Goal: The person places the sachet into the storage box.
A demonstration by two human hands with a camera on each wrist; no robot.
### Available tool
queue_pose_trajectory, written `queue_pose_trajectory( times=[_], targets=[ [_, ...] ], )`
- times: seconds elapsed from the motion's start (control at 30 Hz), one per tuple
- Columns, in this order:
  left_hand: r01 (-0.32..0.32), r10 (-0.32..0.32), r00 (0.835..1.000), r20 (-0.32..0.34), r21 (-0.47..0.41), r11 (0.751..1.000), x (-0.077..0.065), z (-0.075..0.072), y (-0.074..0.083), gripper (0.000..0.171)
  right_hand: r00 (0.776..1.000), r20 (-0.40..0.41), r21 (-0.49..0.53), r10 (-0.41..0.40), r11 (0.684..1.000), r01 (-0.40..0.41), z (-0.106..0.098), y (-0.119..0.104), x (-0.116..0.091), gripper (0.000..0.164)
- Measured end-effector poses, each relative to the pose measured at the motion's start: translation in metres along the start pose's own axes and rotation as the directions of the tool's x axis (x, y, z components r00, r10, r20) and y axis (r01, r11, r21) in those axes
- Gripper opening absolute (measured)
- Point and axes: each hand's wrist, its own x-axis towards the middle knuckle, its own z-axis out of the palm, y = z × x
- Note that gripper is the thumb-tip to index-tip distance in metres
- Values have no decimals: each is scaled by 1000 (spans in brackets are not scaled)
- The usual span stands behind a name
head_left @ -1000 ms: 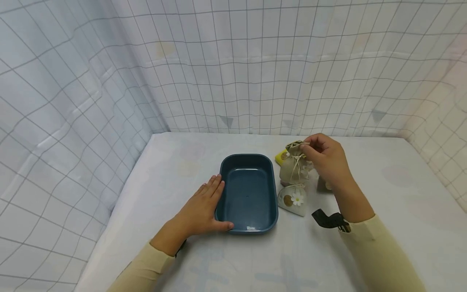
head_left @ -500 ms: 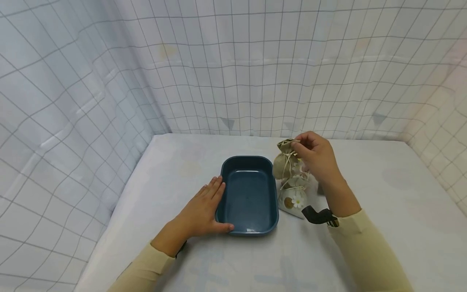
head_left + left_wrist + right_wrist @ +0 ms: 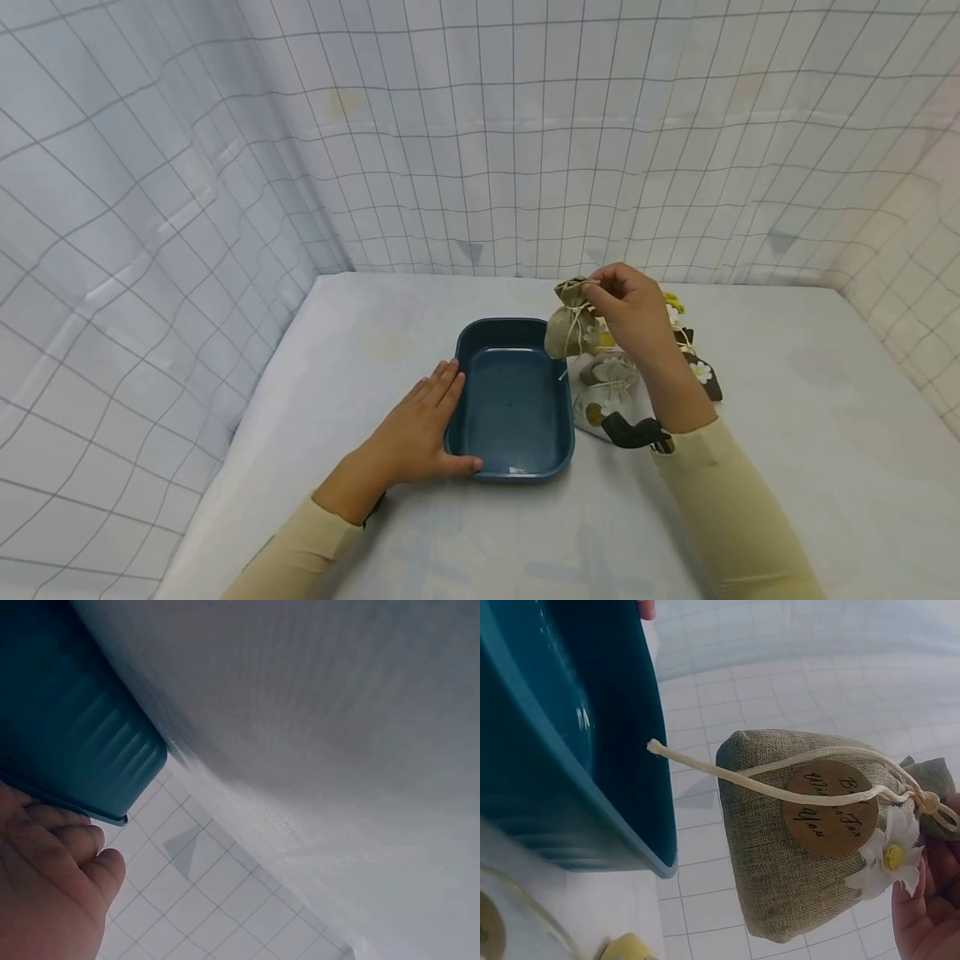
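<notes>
The blue plastic tub (image 3: 512, 408) looks stiff and light; the left hand (image 3: 416, 429) rests straight fingers along its left rim. The right hand's (image 3: 633, 308) grip pinches the linen drawstring pouch (image 3: 566, 333) by its gathered neck, up near the tub's far right corner. The pouch seems soft, light, unlikely to slip; its 1 flower (image 3: 889, 855) looks fragile, so the neck beats the loose cord (image 3: 765, 783).

1. Here's the blue tray (image 3: 510, 408): deep, rectangular, round-cornered, sitting flat, open side up.
2. And there's the beige cloth pouch (image 3: 564, 335), cord-tied, white flower and brown round label showing, hanging neck-up by the tray's far right corner!
</notes>
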Motion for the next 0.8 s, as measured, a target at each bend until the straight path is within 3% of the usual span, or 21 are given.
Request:
queue_pose_trajectory(
  times=[0.8],
  targets=[
    [12, -12, 1000, -9, -12, 1000, 1, 2, -2, 124, 999, -34, 45, 9, 999, -8, 24, 0, 9, 19]
  ],
)
